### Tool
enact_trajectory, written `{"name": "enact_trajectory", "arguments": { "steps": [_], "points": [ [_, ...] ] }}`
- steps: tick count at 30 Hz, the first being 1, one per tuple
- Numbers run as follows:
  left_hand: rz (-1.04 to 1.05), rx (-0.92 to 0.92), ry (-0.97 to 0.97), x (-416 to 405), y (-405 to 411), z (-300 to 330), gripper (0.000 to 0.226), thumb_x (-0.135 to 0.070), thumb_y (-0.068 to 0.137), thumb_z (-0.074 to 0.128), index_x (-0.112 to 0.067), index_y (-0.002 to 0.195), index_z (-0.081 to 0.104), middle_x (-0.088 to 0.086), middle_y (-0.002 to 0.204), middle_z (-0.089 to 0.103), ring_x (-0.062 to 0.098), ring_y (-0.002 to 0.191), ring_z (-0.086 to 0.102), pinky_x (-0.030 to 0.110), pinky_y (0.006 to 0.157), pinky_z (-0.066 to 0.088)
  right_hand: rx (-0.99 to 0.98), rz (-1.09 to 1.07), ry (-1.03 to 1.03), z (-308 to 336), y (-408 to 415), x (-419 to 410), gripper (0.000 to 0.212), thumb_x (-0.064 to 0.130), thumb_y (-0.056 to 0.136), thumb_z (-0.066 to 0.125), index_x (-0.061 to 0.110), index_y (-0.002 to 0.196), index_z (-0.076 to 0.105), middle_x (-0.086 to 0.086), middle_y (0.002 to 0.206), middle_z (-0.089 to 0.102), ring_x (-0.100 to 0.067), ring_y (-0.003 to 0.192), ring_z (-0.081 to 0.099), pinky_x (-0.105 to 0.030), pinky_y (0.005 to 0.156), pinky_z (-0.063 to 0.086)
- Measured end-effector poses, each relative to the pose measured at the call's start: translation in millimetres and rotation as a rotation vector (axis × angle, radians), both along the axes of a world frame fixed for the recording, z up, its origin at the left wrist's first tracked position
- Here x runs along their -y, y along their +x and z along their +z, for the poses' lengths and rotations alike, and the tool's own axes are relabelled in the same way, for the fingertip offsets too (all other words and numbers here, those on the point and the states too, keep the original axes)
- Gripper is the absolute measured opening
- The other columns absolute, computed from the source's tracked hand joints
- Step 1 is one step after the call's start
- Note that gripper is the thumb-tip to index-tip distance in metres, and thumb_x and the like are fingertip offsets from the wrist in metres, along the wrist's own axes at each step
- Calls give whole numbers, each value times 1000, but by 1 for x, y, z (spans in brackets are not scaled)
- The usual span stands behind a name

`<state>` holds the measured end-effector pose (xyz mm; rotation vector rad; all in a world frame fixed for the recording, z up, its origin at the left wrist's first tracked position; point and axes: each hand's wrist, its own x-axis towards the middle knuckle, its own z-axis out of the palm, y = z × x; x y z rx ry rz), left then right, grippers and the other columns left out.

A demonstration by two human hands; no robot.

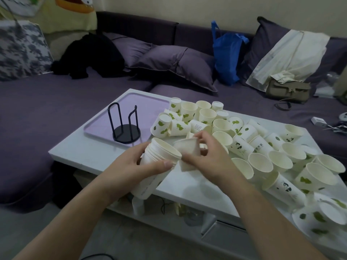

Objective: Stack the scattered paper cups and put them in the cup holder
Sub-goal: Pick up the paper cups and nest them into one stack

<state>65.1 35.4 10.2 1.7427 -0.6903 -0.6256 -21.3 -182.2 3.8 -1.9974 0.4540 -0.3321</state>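
Cup stack [159, 158] tilted in my left hand [139, 166], grip clamped round it, mouth facing right to receive. Right hand [204, 154] pinches single cup [185, 147] at its rim. Holder [126, 126] stands empty on tray [97, 126]; loose cups [262, 147] cover surface [90, 152].

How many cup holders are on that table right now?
1: a black wire cup holder stands empty on the lilac tray at the white table's far left corner. The cup pile may hide others.
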Motion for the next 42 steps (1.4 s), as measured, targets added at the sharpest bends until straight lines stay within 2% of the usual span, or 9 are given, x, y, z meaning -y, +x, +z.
{"name": "enact_trajectory", "arguments": {
  "steps": [4, 7, 15, 21, 27, 32, 36, 38, 42],
  "points": [
    [82, 17, 78, 3, 2, -3, 53, -65, 71, 83, -46, 118, 71, -21, 105, 79, 2, 91, 76, 31, 79, 59, 241, -196, 151, 5, -2, 10, 25, 24, 91, 84, 14, 100, 63, 14, 90, 67, 2, 73, 66, -21, 65, 55],
    [27, 84, 183, 6, 1, -9, 55, -71, 74, 84, -42, 119, 71, -16, 106, 79, 6, 93, 77, 34, 83, 64, 317, -133, 251, 5, -2, 7, 20, 27, 96, 79, 10, 99, 69, 11, 83, 68, -6, 78, 65, -34, 73, 55],
    [47, 121, 232, 14, 0, -22, 55, -75, 76, 81, -42, 118, 68, -11, 101, 79, 8, 89, 77, 41, 87, 67, 185, 78, 137, -6, 0, -20, 36, 39, 99, 75, 27, 133, 71, 7, 127, 74, -15, 121, 69, -36, 98, 62],
    [127, 73, 111, 17, -2, -17, 50, -80, 79, 74, -42, 111, 67, -16, 96, 80, 8, 86, 77, 35, 79, 61, -2, 309, 128, -10, -7, -29, 53, 48, 111, 48, 36, 162, 44, 24, 159, 49, 7, 146, 43, -22, 122, 36],
    [157, 99, 172, 17, -4, -19, 57, -85, 77, 68, -39, 111, 64, -8, 101, 76, 15, 93, 73, 33, 77, 58, -127, 410, 101, -8, -12, -29, 61, 67, 106, 36, 48, 164, 35, 26, 168, 38, 4, 155, 30, -34, 132, 23],
    [187, 91, 117, 20, -5, -19, 65, -89, 76, 68, -42, 120, 64, -10, 105, 77, 15, 93, 76, 38, 81, 62, -17, 272, 74, -5, -10, -18, 55, 66, 106, 35, 45, 153, 53, 17, 153, 57, -8, 140, 54, -39, 119, 42],
    [211, 51, 118, 20, -3, -17, 73, -89, 66, 64, -43, 123, 63, -9, 111, 77, 20, 97, 78, 44, 86, 63, -115, -10, -431, -4, -3, 3, 49, 23, 104, 58, 28, 153, 52, 8, 148, 58, -16, 130, 53, -35, 108, 44],
    [223, 54, 129, 20, -3, -17, 70, -90, 71, 63, -43, 123, 62, -9, 111, 76, 18, 96, 77, 40, 83, 61, -236, -21, -735, -11, 0, 9, 49, 19, 101, 57, 23, 150, 53, 6, 151, 54, -24, 135, 41, -36, 113, 37],
    [241, 54, 127, 18, -2, -17, 79, -98, 66, 56, -41, 119, 64, -8, 108, 77, 20, 95, 78, 46, 86, 64, -361, 10, -871, -28, 11, 10, 34, 24, 97, 62, 23, 131, 56, 4, 145, 52, -27, 142, 32, -38, 118, 27]
  ]
}}
